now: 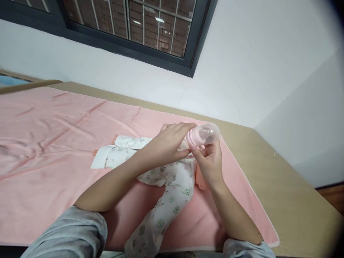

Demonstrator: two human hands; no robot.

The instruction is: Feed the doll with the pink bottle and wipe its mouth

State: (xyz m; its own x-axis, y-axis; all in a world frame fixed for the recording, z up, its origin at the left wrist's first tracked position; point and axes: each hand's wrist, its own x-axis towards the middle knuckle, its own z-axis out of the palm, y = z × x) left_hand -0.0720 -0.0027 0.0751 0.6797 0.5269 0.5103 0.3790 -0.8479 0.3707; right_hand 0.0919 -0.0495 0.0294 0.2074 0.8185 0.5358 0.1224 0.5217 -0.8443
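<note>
Just right of the frame's centre I have a pink baby bottle (202,134) held between both hands, lying nearly sideways with its clear domed cap pointing toward the right. My left hand (168,143) comes in from the lower left and covers the bottle's body end, fingers curled over the top of it, so that part of the bottle is hidden from me. My right hand (211,163) rises from the lower right, its grip narrow, thumb and fingertips pinched on the underside of the pink collar below the cap. Both grips are closed on the bottle, which is lifted clear of the cloth beneath.

Right under my hands lies a doll (161,179) in a white sleepsuit printed with small green bears; one sleeve stretches toward the left, a leg runs down to the bottom edge, and my left forearm crosses over its chest and hides the head. It rests on a pink towel (48,143) that spreads across the left and centre of the frame. The towel covers a tan table (282,179), bare along the right side. Behind it is a white wall, with a dark-framed window (139,25) at the top showing brick outside. My grey sleeves (72,236) sit at the bottom corners
</note>
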